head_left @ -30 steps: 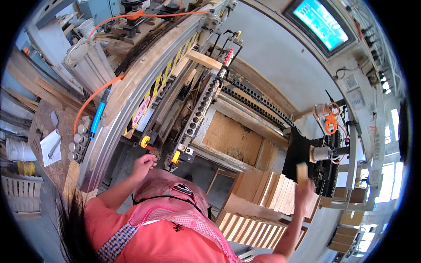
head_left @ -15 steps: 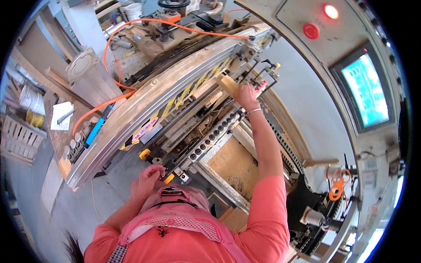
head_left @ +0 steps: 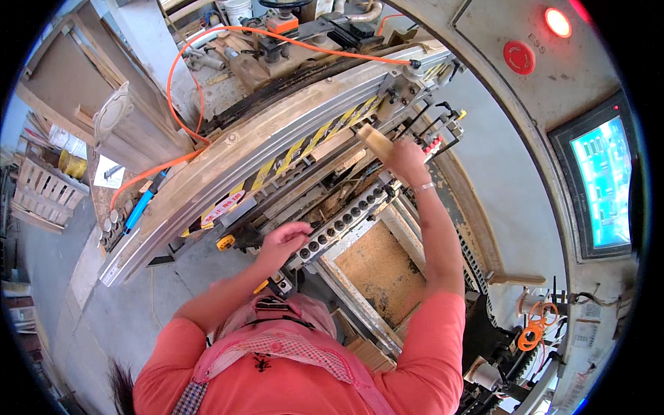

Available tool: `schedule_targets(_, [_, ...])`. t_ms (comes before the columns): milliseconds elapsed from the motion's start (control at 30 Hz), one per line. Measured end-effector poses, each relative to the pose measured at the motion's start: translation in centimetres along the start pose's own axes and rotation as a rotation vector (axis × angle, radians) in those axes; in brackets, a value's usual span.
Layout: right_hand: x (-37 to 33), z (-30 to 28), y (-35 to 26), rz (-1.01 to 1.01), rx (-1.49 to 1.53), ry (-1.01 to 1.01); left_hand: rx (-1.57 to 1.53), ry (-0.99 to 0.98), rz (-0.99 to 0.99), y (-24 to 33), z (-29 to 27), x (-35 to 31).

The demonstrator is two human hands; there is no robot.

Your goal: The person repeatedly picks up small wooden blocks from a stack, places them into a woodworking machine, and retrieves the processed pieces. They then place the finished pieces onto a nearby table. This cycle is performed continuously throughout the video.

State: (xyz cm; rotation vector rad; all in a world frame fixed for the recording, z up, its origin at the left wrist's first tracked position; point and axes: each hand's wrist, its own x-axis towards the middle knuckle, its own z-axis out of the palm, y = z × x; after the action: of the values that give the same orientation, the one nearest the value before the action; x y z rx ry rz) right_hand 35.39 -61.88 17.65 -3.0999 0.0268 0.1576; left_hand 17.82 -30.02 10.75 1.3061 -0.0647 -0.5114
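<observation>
The small pale wooden block (head_left: 374,140) is up at the far end of the machine now, held in the right hand (head_left: 407,160) just below the long grey guard rail with yellow-and-black hazard stripes (head_left: 277,155). A second ago that arm was low at the person's right side, lifting the block off the stack of like pieces; half a second ago it was already reaching up here; now the block sits tilted against the clamps, apparently touching the machine's bed (the exact seat is hidden by the hand). The right fingers are closed around the block's near end, so it is not released yet.

The left hand (head_left: 283,241) stays where it has been throughout, at the near end of the dark bar with a row of round drill heads (head_left: 342,221). Its fingers are curled and rest on the bar; whether they grip anything I cannot tell.

So my reading: the piece has been carried over and is being placed, not yet let go.

Around them: an orange hose (head_left: 181,83) loops over the rail, a sawdust-covered panel (head_left: 380,270) lies under the right forearm, and on the cabinet at right a lit blue screen (head_left: 605,183), a red round push button (head_left: 519,57) and a glowing red lamp (head_left: 557,22).
</observation>
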Motion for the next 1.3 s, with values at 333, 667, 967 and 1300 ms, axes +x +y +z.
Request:
schedule_targets(333, [-14.7, -4.3, -6.4, -0.37, 0.649, -0.391, -0.167, -0.336, 0.059, -0.1, 6.5, 4.7])
schedule_targets(667, [0.2, -0.4, -1.1, -0.007, 0.053, -0.036, -0.187, 0.046, 0.156, -1.7, 1.0, -1.2])
schedule_targets(967, [4.0, 2.9, -2.5, 0.038, 0.006, -0.086, -0.06, 0.109, 0.206, -1.9, -0.2, -3.0])
schedule_targets(1300, [0.1, 2.7, -0.3, 0.002, -0.017, 0.033, -0.091, 0.079, 0.193, -1.5, -0.1, -2.5])
